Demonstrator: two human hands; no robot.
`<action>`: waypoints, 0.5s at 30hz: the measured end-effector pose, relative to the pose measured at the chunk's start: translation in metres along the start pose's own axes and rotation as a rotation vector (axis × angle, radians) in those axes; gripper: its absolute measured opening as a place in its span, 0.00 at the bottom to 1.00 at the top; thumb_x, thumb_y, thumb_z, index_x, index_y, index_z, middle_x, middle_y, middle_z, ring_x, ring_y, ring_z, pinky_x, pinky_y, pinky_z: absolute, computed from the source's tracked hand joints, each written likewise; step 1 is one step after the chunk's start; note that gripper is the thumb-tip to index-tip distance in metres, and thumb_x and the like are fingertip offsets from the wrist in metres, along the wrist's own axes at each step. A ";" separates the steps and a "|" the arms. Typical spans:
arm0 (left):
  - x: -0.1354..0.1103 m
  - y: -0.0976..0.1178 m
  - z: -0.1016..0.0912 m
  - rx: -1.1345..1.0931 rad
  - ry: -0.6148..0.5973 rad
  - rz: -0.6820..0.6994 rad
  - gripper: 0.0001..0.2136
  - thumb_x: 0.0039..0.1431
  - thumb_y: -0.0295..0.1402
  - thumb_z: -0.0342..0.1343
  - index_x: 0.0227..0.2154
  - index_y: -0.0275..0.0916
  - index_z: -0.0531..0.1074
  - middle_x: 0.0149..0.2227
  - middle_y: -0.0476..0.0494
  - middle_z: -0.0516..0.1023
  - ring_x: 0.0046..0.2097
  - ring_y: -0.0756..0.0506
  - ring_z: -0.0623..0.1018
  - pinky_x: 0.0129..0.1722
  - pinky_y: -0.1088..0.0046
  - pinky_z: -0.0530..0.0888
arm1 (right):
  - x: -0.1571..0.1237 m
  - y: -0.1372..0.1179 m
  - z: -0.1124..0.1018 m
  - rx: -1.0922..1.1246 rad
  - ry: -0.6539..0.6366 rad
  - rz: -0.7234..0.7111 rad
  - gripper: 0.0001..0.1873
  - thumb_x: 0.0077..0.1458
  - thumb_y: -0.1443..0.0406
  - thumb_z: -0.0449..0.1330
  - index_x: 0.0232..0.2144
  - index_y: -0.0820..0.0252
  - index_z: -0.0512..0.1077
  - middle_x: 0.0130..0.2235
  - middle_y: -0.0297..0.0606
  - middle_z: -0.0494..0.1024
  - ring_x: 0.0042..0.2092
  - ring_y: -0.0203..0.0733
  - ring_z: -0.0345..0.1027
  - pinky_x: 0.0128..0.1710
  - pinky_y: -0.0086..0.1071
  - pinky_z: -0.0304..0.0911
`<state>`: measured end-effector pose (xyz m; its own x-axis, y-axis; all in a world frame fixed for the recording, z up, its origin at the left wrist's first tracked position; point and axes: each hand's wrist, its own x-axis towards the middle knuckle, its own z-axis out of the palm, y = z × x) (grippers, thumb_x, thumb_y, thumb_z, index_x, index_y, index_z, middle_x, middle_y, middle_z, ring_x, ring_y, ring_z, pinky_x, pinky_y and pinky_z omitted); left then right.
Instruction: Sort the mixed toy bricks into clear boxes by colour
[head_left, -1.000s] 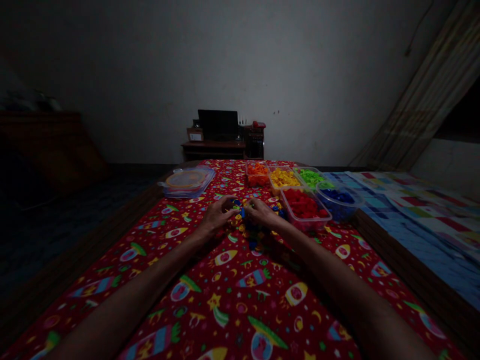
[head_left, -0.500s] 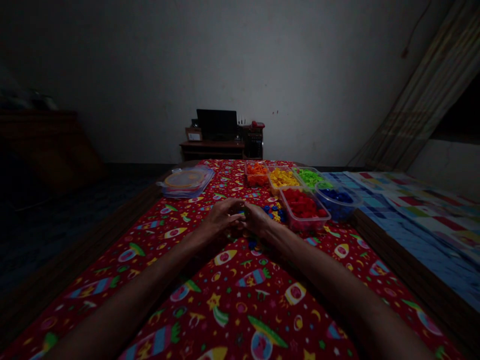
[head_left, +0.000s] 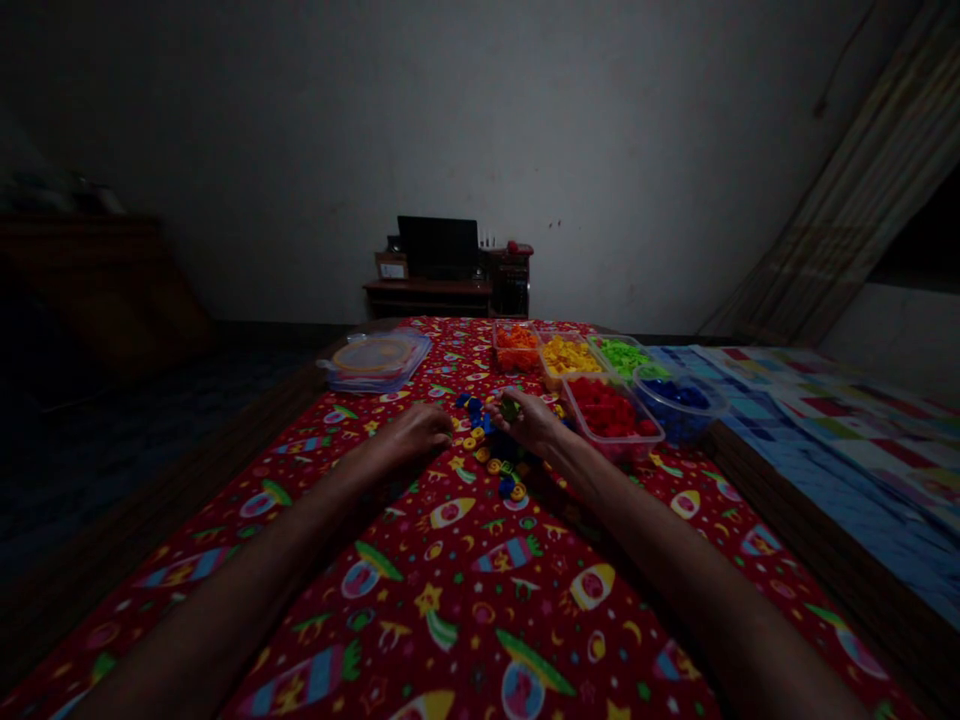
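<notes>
My right hand (head_left: 531,424) is turned palm inward above a loose pile of small blue and yellow plastic pieces (head_left: 493,466). Its curled fingers hold a dark green plastic piece (head_left: 511,410). To the left of the pile is my left hand (head_left: 420,432), back upward and fingers curled together; whatever its fingertips hold is too dark to make out. Part of the pile lies hidden behind my right hand and wrist. Just right of that hand stands a clear tub of red pieces (head_left: 606,408).
Beyond are tubs of orange pieces (head_left: 516,345), yellow pieces (head_left: 568,355) and green pieces (head_left: 621,354), with a round tub of blue pieces (head_left: 679,395) at the right. Stacked lids (head_left: 379,360) lie back left on the red patterned cloth (head_left: 480,620). A bed (head_left: 795,440) adjoins the right side.
My hands were together over the pile and have moved apart. The left went left, and the right turned its palm inward, showing the green piece. More of the pile shows between them.
</notes>
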<state>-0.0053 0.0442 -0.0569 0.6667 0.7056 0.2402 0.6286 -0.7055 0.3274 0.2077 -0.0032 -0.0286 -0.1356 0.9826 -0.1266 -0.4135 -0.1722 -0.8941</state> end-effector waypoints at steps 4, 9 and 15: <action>-0.001 0.010 0.000 -0.002 0.035 -0.008 0.08 0.48 0.36 0.54 0.25 0.39 0.76 0.22 0.47 0.76 0.25 0.49 0.72 0.25 0.77 0.65 | -0.006 -0.004 0.003 0.091 0.066 0.051 0.10 0.52 0.72 0.52 0.20 0.61 0.63 0.21 0.31 0.68 0.25 0.28 0.65 0.28 0.21 0.64; 0.002 0.041 -0.012 -0.170 0.241 -0.070 0.16 0.50 0.40 0.54 0.39 0.38 0.74 0.26 0.48 0.78 0.27 0.48 0.74 0.27 0.76 0.69 | -0.016 -0.002 0.010 -0.019 0.031 0.170 0.12 0.58 0.68 0.50 0.24 0.62 0.66 0.22 0.35 0.71 0.26 0.31 0.68 0.28 0.24 0.67; 0.007 0.066 -0.010 -0.153 0.268 0.061 0.12 0.55 0.40 0.52 0.32 0.39 0.76 0.33 0.45 0.78 0.34 0.47 0.76 0.36 0.73 0.72 | -0.015 0.011 0.016 0.026 -0.079 0.164 0.08 0.56 0.66 0.55 0.27 0.64 0.69 0.22 0.32 0.70 0.23 0.29 0.64 0.23 0.22 0.63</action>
<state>0.0373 0.0031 -0.0247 0.5591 0.6691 0.4897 0.5092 -0.7432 0.4340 0.1909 -0.0209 -0.0295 -0.2727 0.9329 -0.2350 -0.4032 -0.3326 -0.8525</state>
